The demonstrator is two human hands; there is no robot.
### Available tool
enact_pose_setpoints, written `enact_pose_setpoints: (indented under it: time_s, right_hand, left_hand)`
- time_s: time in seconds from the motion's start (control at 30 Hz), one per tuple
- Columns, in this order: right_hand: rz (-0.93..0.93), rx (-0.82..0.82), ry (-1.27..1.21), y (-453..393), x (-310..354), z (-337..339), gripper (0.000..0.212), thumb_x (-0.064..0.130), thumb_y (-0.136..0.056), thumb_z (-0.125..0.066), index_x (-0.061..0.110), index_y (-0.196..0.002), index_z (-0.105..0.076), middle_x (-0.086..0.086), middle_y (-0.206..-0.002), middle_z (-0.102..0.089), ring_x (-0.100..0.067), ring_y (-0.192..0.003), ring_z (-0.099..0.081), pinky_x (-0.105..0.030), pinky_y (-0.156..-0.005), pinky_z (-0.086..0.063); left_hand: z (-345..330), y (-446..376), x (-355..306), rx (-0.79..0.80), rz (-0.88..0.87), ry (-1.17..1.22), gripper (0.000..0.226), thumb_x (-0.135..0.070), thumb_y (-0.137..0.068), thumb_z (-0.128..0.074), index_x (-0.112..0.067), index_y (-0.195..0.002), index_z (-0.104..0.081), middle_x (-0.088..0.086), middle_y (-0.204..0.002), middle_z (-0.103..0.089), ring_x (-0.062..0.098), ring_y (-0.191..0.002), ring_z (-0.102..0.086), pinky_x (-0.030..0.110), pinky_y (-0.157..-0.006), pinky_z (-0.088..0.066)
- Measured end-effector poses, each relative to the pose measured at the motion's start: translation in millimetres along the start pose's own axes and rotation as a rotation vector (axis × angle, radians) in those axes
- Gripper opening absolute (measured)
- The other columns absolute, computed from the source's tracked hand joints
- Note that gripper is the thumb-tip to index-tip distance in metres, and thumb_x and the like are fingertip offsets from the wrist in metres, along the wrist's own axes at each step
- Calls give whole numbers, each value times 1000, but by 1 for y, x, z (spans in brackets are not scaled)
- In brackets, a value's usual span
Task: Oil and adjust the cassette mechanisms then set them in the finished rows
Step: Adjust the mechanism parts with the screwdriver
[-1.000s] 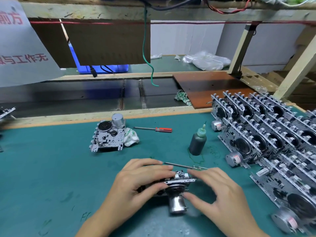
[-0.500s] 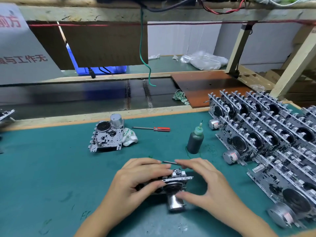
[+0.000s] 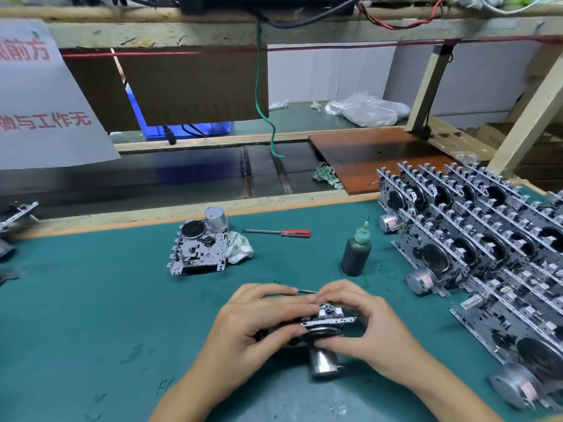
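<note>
6 o'clock near: left hand point(image 3: 259, 324) and right hand point(image 3: 370, 322) both grasp cassette mechanism point(image 3: 327, 322), long axis 9-to-3, motor toward viewer | 12 o'clock: oil bottle point(image 3: 355, 257), right hand nearer | 2 o'clock far: finished rows point(image 3: 487, 239).

A green-matted tabletop point(image 3: 91, 315) carries a flat cassette mechanism point(image 3: 199, 249) with a crumpled rag point(image 3: 239, 248) touching its right side. A red-handled screwdriver point(image 3: 278, 232) lies near a dark oil bottle point(image 3: 356, 255). Rows of finished mechanisms point(image 3: 475, 239) stand on edge along the right.
</note>
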State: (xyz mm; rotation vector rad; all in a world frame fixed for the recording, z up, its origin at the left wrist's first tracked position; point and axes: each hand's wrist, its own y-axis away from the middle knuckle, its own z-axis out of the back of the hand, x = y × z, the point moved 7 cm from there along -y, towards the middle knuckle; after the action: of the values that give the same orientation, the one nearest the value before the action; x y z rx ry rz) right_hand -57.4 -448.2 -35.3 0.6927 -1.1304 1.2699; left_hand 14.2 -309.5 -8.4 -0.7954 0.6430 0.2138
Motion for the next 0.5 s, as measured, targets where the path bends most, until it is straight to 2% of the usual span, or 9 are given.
enact_pose_setpoints:
  time_s: [0.07, 0.13, 0.2, 0.23, 0.3, 0.37, 0.5]
  right_hand:
    - [4, 17, 2, 0, 1, -1, 33, 32, -61, -79, 28, -92, -71, 13, -104, -62, -12, -100, -61, -28, -92, -46]
    - [2, 41, 55, 1, 2, 4, 39, 29, -62, -81, 33, -98, -69, 17, -107, -61, -10, -108, -59, -23, -95, -42]
    - [-11, 44, 191, 5, 0, 12, 46, 39, -60, -81, 43, -103, -65, 24, -109, -59, -2, -113, -53, -15, -96, -37]
    - [7, 26, 312, 8, 1, 15, 44, 48, -59, -78, 45, -101, -65, 28, -107, -59, 2, -112, -51, -14, -95, -37]
    - [44, 10, 499, 16, 1, 15, 37, 61, -64, -68, 37, -92, -70, 31, -101, -59, 5, -106, -49, -18, -92, -40]
    - [59, -8, 534, 25, -1, 12, 43, 62, -71, -61, 29, -95, -73, 29, -105, -60, 5, -105, -50, -23, -91, -42]
    - [76, -3, 577, 31, 2, 10, 44, 61, -79, -54, 38, -116, -61, 26, -109, -60, 5, -109, -47, -23, -92, -41]
  left_hand:
    - [1, 0, -1, -2, 3, -3, 25, -39, -89, -58, -30, -110, -68, -26, -113, -66, 0, -109, -58, 28, -92, -43]
    - [1, -1, -1, 4, 13, -7, 25, -38, -87, -60, -31, -109, -70, -26, -113, -66, -1, -110, -58, 28, -92, -43]
    - [1, -1, 0, 9, 29, -7, 25, -35, -85, -61, -30, -108, -71, -26, -113, -66, 0, -110, -58, 29, -92, -43]
    - [1, -2, 0, 10, 35, -6, 25, -34, -85, -61, -30, -108, -71, -26, -112, -66, 0, -110, -58, 29, -92, -44]
    - [1, -1, -1, 9, 42, -10, 24, -34, -85, -61, -30, -107, -71, -26, -112, -66, 0, -109, -58, 29, -92, -44]
    - [1, -1, 0, 10, 49, -8, 24, -35, -85, -61, -31, -107, -71, -26, -112, -66, 1, -109, -59, 29, -92, -44]
    - [1, -1, -1, 19, 57, 4, 26, -36, -85, -61, -34, -110, -68, -27, -112, -66, 1, -109, -59, 31, -92, -44]
